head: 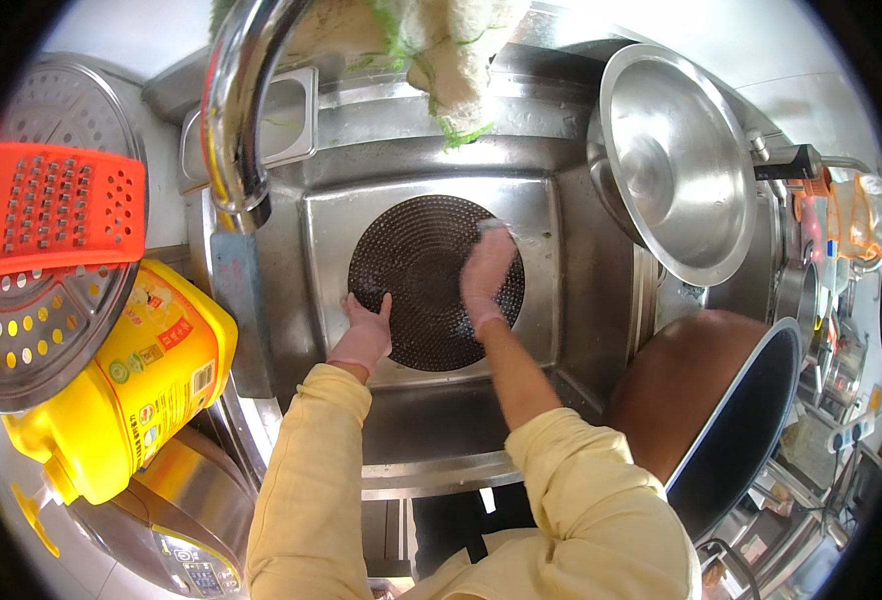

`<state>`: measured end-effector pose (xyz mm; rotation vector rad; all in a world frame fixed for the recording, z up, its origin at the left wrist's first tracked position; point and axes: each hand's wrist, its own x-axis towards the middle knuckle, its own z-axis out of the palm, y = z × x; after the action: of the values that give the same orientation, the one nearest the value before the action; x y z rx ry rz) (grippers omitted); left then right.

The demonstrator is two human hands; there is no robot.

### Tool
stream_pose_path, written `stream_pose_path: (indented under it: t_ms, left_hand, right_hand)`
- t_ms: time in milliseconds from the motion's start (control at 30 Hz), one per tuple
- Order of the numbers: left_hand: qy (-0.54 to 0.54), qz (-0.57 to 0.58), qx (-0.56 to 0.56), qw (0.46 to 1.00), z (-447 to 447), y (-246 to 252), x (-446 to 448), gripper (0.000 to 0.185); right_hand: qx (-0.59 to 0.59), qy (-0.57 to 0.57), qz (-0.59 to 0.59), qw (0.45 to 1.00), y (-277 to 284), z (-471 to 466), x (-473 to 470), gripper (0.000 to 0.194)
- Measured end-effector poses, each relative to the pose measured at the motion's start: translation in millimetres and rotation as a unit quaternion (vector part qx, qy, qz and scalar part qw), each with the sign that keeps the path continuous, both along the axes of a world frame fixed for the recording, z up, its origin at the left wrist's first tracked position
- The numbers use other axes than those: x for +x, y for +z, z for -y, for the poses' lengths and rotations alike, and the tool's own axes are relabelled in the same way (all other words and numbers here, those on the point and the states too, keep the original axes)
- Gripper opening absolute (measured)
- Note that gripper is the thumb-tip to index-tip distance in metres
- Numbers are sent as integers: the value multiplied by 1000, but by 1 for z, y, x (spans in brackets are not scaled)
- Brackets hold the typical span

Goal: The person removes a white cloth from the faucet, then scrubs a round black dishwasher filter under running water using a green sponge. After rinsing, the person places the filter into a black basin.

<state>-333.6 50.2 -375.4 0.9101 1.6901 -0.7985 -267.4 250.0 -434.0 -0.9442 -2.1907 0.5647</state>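
Note:
A dark round disc [429, 259] with a dimpled or perforated face and concentric rings lies in the stainless steel sink basin [538, 315]. My left hand [363, 336], in a pink glove, holds the disc's lower left rim, thumb over its face. My right hand [487, 270], also gloved in pink and blurred by motion, lies over the right part of the disc. A small grey pad [493, 224] shows at its fingertips; its exact kind is unclear. Whitish wet patches mark the disc near both hands.
A chrome faucet [238, 135] overhangs the sink's left. Beside it are a red grater [58, 210], a perforated steel steamer plate [43, 330] and a yellow pump jug [170, 330]. A steel bowl [666, 157] and a brown pot [696, 382] stand right; a whitish cloth [456, 67] hangs above.

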Motion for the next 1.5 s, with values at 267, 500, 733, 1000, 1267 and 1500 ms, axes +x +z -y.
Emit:
stream_pose_path:
  t_ms: [267,500,733,1000,1267,1500]
  left_hand:
    - [-46,13,-17,999,2,-8,-1,84]
    - [-27,-3,7,1000,4,0,-1,82]
    - [-17,-10,20,1000,0,6,-4,85]
    - [188,-158,201,948,7,32,-82,30]
    - [168,-105,217,956,-16,7,-38,58]
    - [153,-105,216,959,-9,-6,-28,64]
  right_hand:
    - [65,441,1,895,19,99,-83,18]
    - [104,333,200,916,6,-16,-86,46]
    - [93,16,195,976,-17,-8,-60,33]
    - [-39,589,298,750,11,138,-6,40]
    - [-54,383,267,883,11,0,50,32]
    - [-26,224,288,931,22,5,41,32]
